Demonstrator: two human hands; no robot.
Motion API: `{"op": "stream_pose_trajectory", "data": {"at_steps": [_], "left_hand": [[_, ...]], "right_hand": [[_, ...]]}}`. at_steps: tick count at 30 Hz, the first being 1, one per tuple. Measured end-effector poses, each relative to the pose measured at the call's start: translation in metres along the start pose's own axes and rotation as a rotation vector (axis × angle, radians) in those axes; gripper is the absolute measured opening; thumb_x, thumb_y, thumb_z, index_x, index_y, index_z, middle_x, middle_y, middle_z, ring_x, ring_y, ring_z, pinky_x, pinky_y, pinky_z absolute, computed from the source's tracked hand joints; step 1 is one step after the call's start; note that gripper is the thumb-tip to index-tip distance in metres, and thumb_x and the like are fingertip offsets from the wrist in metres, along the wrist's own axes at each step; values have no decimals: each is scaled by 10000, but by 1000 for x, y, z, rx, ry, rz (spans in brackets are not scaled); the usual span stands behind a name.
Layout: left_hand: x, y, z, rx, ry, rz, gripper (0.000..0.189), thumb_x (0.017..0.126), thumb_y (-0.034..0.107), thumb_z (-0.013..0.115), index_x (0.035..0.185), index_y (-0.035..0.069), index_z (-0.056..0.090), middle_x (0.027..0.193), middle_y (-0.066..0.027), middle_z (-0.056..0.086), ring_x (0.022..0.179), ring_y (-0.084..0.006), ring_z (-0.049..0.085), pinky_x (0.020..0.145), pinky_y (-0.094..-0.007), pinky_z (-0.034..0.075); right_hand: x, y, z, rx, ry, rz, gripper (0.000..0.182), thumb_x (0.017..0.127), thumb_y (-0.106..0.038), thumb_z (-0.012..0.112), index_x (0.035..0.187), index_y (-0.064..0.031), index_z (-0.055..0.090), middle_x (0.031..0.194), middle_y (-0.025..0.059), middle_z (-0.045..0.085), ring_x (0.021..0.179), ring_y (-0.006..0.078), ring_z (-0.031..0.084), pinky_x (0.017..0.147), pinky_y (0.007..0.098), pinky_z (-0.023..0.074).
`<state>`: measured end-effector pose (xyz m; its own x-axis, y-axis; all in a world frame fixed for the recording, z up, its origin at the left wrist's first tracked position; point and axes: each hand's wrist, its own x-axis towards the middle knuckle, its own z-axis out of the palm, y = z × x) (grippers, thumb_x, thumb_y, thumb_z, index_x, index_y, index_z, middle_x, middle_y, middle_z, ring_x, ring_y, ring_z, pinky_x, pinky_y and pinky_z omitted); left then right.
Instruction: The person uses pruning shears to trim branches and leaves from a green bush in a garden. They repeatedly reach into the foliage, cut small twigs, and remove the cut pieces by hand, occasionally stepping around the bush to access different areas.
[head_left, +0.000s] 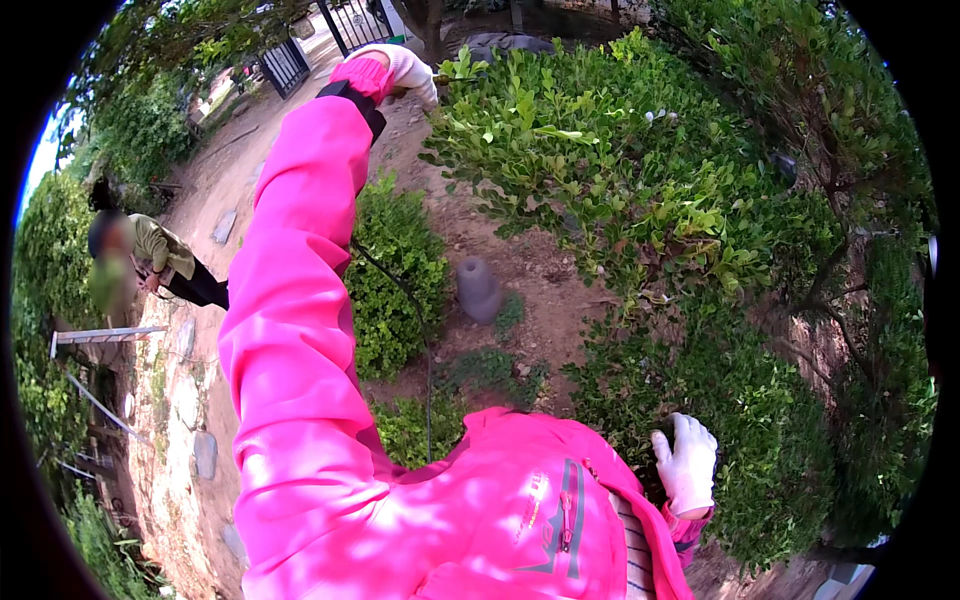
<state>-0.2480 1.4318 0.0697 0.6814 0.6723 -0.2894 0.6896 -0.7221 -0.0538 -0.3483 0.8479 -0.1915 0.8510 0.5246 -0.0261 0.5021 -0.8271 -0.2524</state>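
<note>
My left hand (409, 73), in a whitish glove, reaches out to the left end of a leafy green hedge (600, 150). Its fingers are curled. A thin dark thing (448, 78) shows between the hand and the leaves; whether I grip it is unclear. A black band (351, 101) circles my left wrist over the bright pink sleeve (292, 300). Lower down, my right hand (686, 465), gloved too, is held beside the lower foliage (757, 450). Its thumb stands apart from the fingers, and nothing shows in it.
A black cord (409, 296) hangs between my left sleeve and jacket, past a small round shrub (397, 285). On the bare soil stands a grey post-like object (478, 289). Another person (169, 251) stands left on the dirt path, near a metal bar (109, 335). A metal gate (360, 26) stands beyond.
</note>
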Motion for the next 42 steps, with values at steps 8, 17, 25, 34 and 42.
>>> {"op": "stream_pose_trajectory", "data": {"at_steps": [8,17,25,34,42], "left_hand": [[-4,-45,2,83,93,87,467,721,384,811,1053,60,756,919,-132,723,800,-261,662,716,-423,534],[8,-95,33,29,254,11,568,833,481,644,1113,-10,704,1149,-238,683,1088,-388,643,922,-453,491],[26,-86,59,28,163,4,615,845,498,653,1211,3,671,1242,-184,665,1159,-362,626,958,-436,489],[47,-54,56,-90,97,181,677,777,541,717,1221,32,671,1251,-174,661,1179,-357,606,990,-461,453],[64,-39,50,-96,177,197,622,756,473,741,1176,18,689,1208,-186,678,1133,-355,632,958,-459,474]], "right_hand": [[1,2,6,-1,30,-32,432,864,-331,674,1169,-35,596,1132,161,642,1081,356,589,943,474,437],[5,-4,5,6,18,-60,419,860,-330,663,1157,-40,610,1088,155,642,1054,358,591,935,479,431],[7,-7,3,-30,24,-77,386,873,-337,642,1122,-45,606,1064,158,646,1026,366,599,918,484,433],[3,-5,9,-120,42,-45,249,903,-222,573,1088,-65,628,1006,140,655,971,350,615,873,477,450],[9,-16,-1,-135,22,-30,228,915,-212,546,1080,-76,627,997,137,659,965,349,619,854,475,459]]}}
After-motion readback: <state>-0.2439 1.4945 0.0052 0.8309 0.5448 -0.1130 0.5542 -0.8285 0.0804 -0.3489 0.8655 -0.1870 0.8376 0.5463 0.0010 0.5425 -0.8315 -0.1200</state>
